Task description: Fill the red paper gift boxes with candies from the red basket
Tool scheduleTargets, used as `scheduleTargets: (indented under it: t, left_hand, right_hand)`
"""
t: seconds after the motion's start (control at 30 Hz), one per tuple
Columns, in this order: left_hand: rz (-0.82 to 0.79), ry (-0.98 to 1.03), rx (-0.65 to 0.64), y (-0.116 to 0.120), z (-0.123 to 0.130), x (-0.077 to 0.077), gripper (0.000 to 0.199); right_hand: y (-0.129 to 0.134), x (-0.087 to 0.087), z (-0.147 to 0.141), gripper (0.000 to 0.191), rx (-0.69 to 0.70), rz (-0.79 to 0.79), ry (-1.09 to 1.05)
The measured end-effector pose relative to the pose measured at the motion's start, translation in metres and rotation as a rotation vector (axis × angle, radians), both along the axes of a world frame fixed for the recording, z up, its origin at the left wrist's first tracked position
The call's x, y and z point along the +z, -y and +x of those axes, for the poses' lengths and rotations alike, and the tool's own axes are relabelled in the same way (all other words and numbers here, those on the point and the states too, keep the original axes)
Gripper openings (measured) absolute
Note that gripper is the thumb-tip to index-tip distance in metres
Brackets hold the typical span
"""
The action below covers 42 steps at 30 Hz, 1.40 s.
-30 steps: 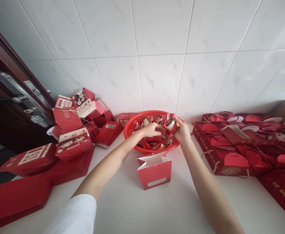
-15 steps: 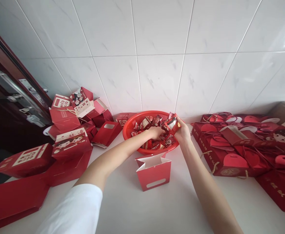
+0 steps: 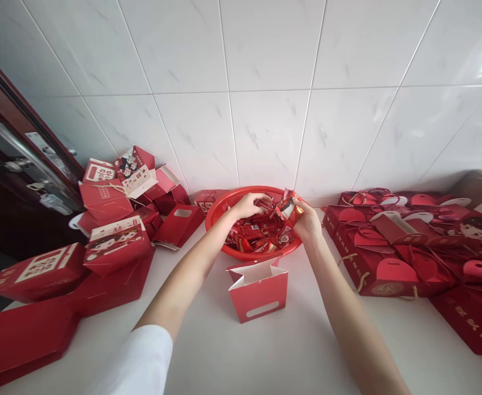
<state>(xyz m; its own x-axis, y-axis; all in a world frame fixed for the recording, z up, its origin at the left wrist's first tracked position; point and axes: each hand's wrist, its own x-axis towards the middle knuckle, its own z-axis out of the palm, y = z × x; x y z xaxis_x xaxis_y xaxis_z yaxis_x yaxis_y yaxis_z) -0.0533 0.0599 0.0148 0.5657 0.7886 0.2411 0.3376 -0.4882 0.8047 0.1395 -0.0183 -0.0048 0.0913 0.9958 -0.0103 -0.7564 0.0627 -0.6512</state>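
A red plastic basket (image 3: 280, 253) full of wrapped sweets (image 3: 257, 233) stands against the wall. My left hand (image 3: 250, 206) reaches over the basket's back part, fingers bent and apart, its fingertips among the sweets with nothing visible in them. At the basket's right side, my right hand (image 3: 308, 220) is closed on several wrapped sweets (image 3: 289, 207) in red, black and gold. An upright red box (image 3: 261, 293) with its top open stands just in front of the basket; its inside is white and a slot shows low on its front.
Open and folded red boxes (image 3: 117, 247) are piled on the left, near a dark door with a metal handle (image 3: 14, 145). Rows of closed red gift boxes (image 3: 389, 263) fill the right side. Behind is a tiled wall (image 3: 265, 120).
My left hand has moved up and back from the basket's middle, and its fingers have spread. My right hand still holds the sweets. The view has shifted slightly.
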Motion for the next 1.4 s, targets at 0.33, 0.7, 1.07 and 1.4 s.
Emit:
scheduleTargets:
  t: [0.33,0.7,1.07,1.4]
  left_hand:
    - [-0.125,0.270,0.037,0.048,-0.003,0.016,0.052]
    - [-0.006,0.411,0.221,0.061,-0.015,0.001,0.038]
    - [0.017,0.502,0.387,0.067,-0.012,0.004,0.036]
    - [0.061,0.466,0.343,0.071,-0.011,0.004,0.040]
  right_hand:
    - [0.007,0.003,-0.001,0.024,0.144,0.087,0.079]
    - [0.022,0.015,-0.014,0.031,0.124,0.050,0.244]
    - [0.022,0.013,-0.019,0.039,0.055,0.041,0.321]
    - [0.016,0.004,-0.020,0.031,-0.119,0.079,0.386]
